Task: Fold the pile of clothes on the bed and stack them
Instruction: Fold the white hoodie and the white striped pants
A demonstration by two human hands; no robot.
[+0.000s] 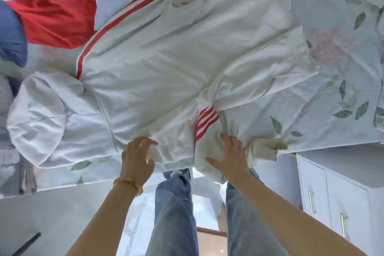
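Observation:
A white hooded jacket point(166, 64) with red stripes lies spread across the floral bedsheet point(336, 81), its hood at the left. My left hand point(138, 158), wearing a bead bracelet, rests with loosely bent fingers on the jacket's near edge. My right hand point(230, 156) presses flat on a folded red-striped sleeve point(206, 118) at the bed's near edge. A pile of red, navy and white clothes point(52, 12) sits at the far left.
A white bedside cabinet point(340, 191) with metal handles stands at the right, close to the bed's edge. My legs in blue jeans point(174, 214) are below, against the bed. A blue garment point(11, 37) lies at the left edge.

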